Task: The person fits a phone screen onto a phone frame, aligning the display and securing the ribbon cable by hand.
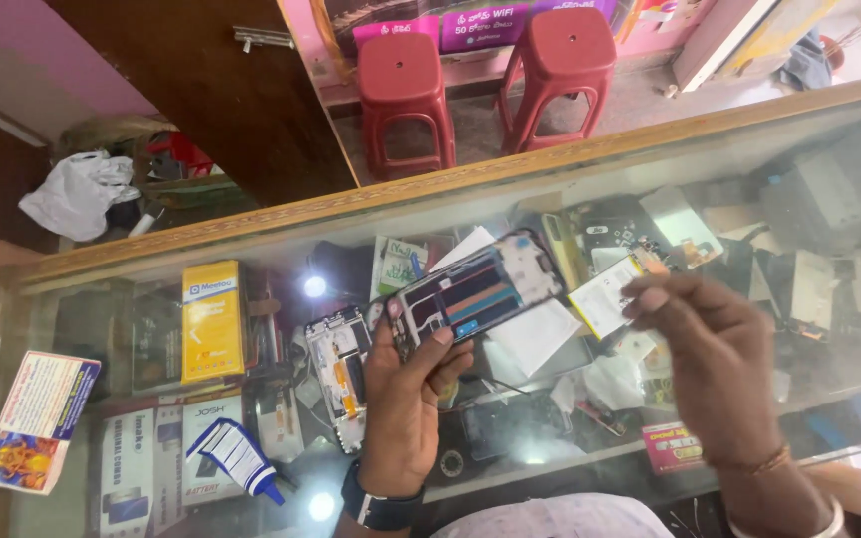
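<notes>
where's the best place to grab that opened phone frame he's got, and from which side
Probably by its long edges near the lower end, coming from underneath. The opened phone frame lies tilted with its exposed insides facing up, so fingers on the face would press on the parts. The left hand already does this: thumb on one long edge, fingers behind. The right hand hovers beside it with pinched fingertips.

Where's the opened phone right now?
Head view, centre: the opened phone is in the left hand, tilted above the glass counter, left of the right hand.
</notes>
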